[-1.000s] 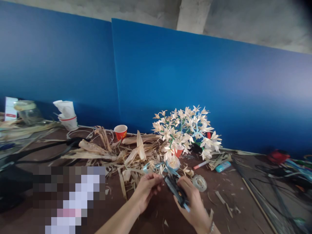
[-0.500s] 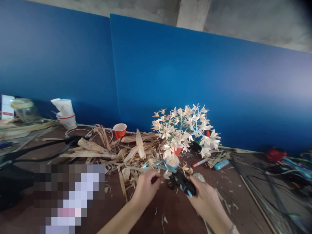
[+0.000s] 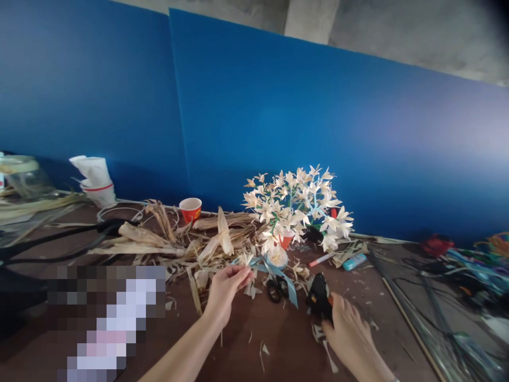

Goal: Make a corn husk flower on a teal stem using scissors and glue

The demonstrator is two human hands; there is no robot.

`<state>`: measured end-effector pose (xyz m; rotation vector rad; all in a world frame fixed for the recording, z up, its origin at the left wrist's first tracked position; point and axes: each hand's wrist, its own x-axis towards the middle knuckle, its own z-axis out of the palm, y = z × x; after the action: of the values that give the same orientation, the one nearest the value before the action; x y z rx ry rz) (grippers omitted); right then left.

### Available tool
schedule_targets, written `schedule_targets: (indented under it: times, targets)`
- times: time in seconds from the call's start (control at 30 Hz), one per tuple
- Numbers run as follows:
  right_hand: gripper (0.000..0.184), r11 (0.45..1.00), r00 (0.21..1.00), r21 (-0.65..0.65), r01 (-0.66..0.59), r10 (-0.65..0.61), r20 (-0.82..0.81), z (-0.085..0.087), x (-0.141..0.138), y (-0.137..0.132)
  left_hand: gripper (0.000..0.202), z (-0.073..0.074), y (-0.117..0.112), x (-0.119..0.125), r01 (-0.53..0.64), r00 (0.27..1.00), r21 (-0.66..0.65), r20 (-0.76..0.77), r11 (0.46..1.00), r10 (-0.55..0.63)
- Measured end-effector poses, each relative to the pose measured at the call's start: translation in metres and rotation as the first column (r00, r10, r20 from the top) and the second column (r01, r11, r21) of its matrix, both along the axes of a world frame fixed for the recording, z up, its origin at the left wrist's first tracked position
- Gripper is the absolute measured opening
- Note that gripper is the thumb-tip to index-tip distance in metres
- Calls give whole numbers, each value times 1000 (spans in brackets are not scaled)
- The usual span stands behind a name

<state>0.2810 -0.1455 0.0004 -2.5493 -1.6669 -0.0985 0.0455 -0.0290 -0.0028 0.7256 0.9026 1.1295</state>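
Note:
My left hand (image 3: 229, 292) is closed in a pinch just in front of the pale flower pieces; whatever sits between the fingertips is too small to make out. My right hand (image 3: 352, 326) curls at the rear of a black glue gun (image 3: 319, 297) with an orange part, low over the table. Between the hands lie black-handled scissors (image 3: 274, 291) and a blue ribbon (image 3: 289, 292). A small bowl (image 3: 277, 259) with pale material stands behind them. Farther back, a bunch of cream husk flowers (image 3: 296, 204) rises from a red cup (image 3: 285, 240).
Dry corn husks (image 3: 222, 239) are heaped on the left, near a red paper cup (image 3: 191, 210). White cups (image 3: 97, 183) stand farther left. A marker (image 3: 320, 260) and a turquoise object (image 3: 354, 262) lie right of the flowers. Cables and a long stick (image 3: 413, 329) lie on the right.
My right hand has moved right with the glue gun, away from the ribbon and scissors, which now show more fully. My left hand has moved slightly left and up, its fingers still pinched.

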Motion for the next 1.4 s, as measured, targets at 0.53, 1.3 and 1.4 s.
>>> schedule_targets:
  times: [0.53,1.3,1.4]
  targets:
    - [21,904,897,114,-412,424,-121,2,-125,76,23,-6,3,2,-23,997,-12,-80,1000,22]
    - [12,820,467,565,-94,537,-702,-2,-106,79,21,-3,0,2,43,999,-74,19,996,-42]
    - [12,831,342,556,-3,523,-780,-4,-105,82,22,-1,-2,3,55,998,-78,15,995,-54]
